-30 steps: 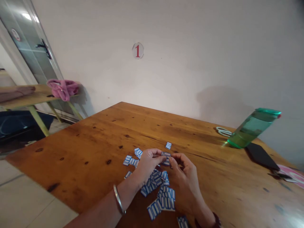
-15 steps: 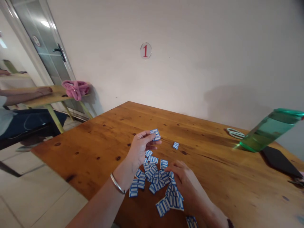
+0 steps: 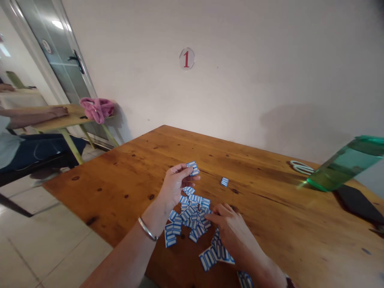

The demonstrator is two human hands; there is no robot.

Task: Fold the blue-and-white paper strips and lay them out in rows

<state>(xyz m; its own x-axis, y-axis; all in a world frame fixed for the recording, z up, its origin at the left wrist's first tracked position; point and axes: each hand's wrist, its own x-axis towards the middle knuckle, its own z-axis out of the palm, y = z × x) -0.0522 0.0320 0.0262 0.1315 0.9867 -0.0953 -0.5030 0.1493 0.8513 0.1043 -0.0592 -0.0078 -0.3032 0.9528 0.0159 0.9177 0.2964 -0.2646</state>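
Note:
My left hand (image 3: 175, 182) pinches a blue-and-white label sheet (image 3: 193, 168) between thumb and fingers, above the far end of a loose pile of similar label sheets (image 3: 192, 216). Whether it is one sheet or a small stack, I cannot tell. At the pile's right side is my right hand (image 3: 229, 226), its index finger stretched out onto the labels and the other fingers bent. No sheet shows in its grasp. Under and beside its wrist lie more label sheets (image 3: 208, 258). One separate small label sheet (image 3: 224, 182) rests farther back on the wooden table (image 3: 270, 224).
To the right, a tilted green bottle (image 3: 345, 164) stands beside a dark flat object (image 3: 357, 204) and a coiled white cable (image 3: 301, 167). At another table on the left are a person's hands (image 3: 58, 112) and a pink cloth (image 3: 97, 109). A wall closes off the back.
My right hand has moved slightly left, its index finger reaching farther into the pile, where some sheets have shifted. My left hand still holds its label sheet. The view has shifted a little.

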